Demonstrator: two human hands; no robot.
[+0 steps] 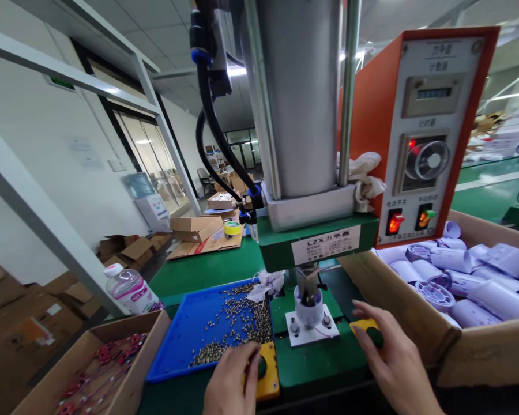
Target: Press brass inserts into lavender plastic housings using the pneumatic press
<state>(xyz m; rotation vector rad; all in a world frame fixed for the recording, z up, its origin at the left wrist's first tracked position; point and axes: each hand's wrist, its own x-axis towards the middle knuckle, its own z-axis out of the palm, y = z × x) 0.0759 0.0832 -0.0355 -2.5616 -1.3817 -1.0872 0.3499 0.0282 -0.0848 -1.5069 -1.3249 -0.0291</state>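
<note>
My left hand [231,380] lies at a yellow button box [269,383], with its thumb against the green button. My right hand [395,360] is at another yellow button box [358,327], thumb and fingers apart around its dark green button [375,337]. Neither hand holds a loose part. Between them, a white plastic cylinder [308,311] stands upright on a white bolted plate [294,333]. Above it, the press tool [308,278] reaches down to the cylinder; dark pieces show inside its opening, their kind unclear.
A blue tray [185,331] of small metal parts [251,314] sits left, beside a carton [153,328] of red-and-black wired pieces [127,349]. White cylinders [454,259] fill a carton [480,351] at right. The press [307,98] and orange control box [374,115] rise ahead; a bottle [130,288] stands left.
</note>
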